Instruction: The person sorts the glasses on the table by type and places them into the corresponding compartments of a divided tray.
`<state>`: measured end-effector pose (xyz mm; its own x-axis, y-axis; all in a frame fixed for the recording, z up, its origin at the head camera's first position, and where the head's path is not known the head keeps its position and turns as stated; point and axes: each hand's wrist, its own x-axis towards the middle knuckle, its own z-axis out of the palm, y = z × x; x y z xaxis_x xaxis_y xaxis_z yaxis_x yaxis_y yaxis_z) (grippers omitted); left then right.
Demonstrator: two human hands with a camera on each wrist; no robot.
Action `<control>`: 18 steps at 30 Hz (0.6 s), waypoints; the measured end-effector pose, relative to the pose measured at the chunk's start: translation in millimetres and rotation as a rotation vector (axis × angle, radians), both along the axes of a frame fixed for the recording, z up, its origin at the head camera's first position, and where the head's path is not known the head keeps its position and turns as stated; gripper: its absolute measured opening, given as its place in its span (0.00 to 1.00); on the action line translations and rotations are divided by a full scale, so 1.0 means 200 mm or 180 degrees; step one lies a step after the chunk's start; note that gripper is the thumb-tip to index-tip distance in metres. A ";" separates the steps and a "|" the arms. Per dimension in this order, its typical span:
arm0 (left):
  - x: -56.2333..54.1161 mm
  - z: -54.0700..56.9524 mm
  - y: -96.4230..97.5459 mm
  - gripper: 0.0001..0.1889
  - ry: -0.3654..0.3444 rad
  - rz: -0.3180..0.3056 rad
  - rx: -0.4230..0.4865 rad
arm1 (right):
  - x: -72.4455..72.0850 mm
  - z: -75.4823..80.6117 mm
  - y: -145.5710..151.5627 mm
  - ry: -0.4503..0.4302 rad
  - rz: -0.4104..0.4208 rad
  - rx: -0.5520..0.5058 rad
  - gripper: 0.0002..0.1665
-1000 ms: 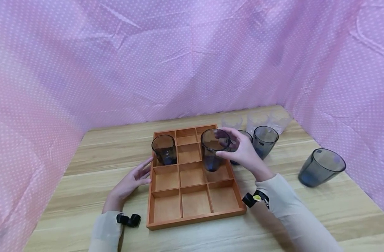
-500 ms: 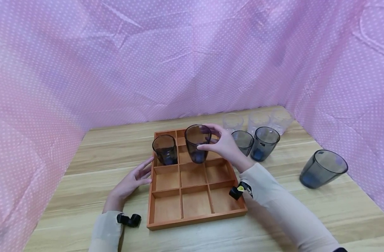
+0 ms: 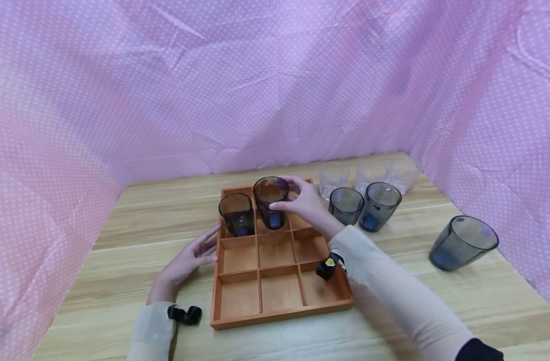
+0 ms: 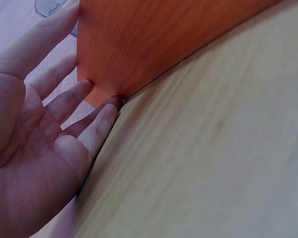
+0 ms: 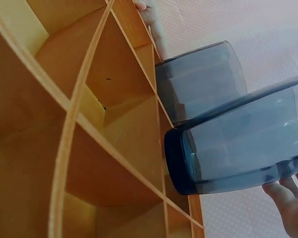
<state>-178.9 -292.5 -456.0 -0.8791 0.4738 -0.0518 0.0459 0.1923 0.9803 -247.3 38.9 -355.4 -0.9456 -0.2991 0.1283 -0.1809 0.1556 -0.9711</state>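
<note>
Mid-frame, right hand [image 3: 305, 203] grips a dark glass [image 3: 264, 209], far fingertips obscured; lower left, left hand [image 3: 189, 258], relaxed, touches wooden tray [image 3: 281, 315].

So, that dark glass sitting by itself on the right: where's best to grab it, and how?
Probably by the upper side wall of the lone glass, thumb and fingers on opposite sides, with the right hand coming from the near side. It widens toward its rim, which should resist slipping; the nearest dark glasses stand to its left.
</note>
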 end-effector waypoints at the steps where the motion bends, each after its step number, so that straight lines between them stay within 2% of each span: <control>1: 0.00 0.00 0.00 0.41 0.0000 -0.0002 0.0010 | 0.00 0.00 0.00 -0.0014 0.0000 -0.0004 0.40; 18: 0.01 0.00 0.00 0.41 0.0008 -0.0024 0.0089 | -0.02 -0.06 -0.01 -0.0205 0.0013 0.0158 0.40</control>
